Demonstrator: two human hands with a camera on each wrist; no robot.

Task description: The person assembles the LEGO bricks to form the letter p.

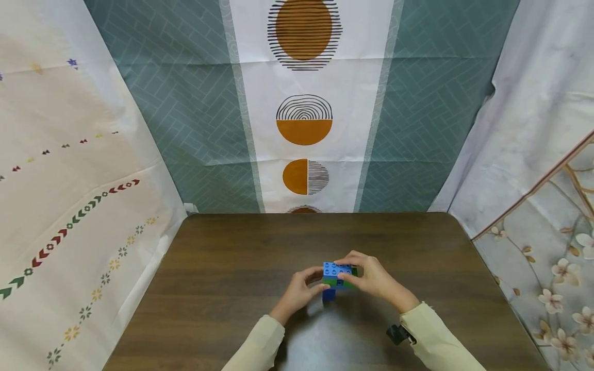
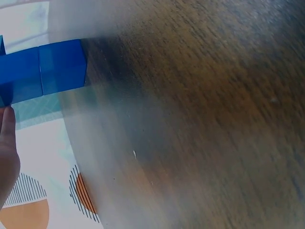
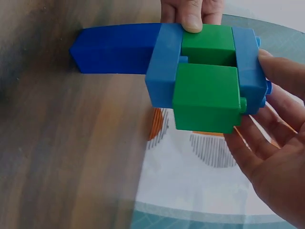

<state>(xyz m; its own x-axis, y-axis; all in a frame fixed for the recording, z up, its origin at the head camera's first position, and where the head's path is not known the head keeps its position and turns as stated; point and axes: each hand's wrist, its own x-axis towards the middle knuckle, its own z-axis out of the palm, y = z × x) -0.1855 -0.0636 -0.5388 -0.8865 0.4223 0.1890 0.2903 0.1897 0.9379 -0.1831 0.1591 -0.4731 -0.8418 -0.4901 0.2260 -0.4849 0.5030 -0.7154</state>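
A small stack of toy building bricks stands on the table between both hands. Its base is a dark blue column (image 3: 114, 50), with a lighter blue brick (image 3: 164, 67) above. Over that come two green bricks, one near the left thumb (image 3: 209, 40) and one jutting outward (image 3: 207, 98). A studded light blue brick (image 1: 331, 269) tops the stack. My right hand (image 1: 373, 278) grips this top brick between thumb and fingers. From the other side, my left hand (image 1: 299, 291) holds the stack at green-brick height, its thumb on the green brick in the right wrist view.
The brown wooden table (image 1: 223, 257) reaches back to a patterned curtain (image 1: 306, 118). Cloth hangs on the left side (image 1: 69, 170) and right side (image 1: 533, 103). A black wrist strap (image 1: 399, 334) sits at the right sleeve.
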